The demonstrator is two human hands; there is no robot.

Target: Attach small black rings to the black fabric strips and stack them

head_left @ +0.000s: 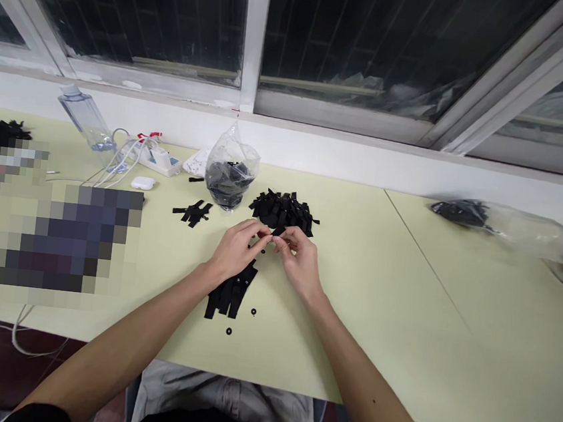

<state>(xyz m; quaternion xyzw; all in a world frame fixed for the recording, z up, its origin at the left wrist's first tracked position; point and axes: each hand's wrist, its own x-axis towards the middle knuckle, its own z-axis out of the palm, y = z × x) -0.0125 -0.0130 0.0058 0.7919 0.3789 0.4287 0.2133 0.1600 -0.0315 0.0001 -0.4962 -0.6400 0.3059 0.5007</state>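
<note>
My left hand and my right hand meet above the pale yellow-green table, fingertips pinched together on a small black strip. Just behind them lies a heap of black strips. Under my left wrist rests a row of black strips laid side by side. Two small black rings lie on the table close to that row.
A clear plastic bag of black parts stands behind the heap, with a few loose strips to its left. A water bottle, power strip and white earbud case sit far left. Another plastic bag lies at right.
</note>
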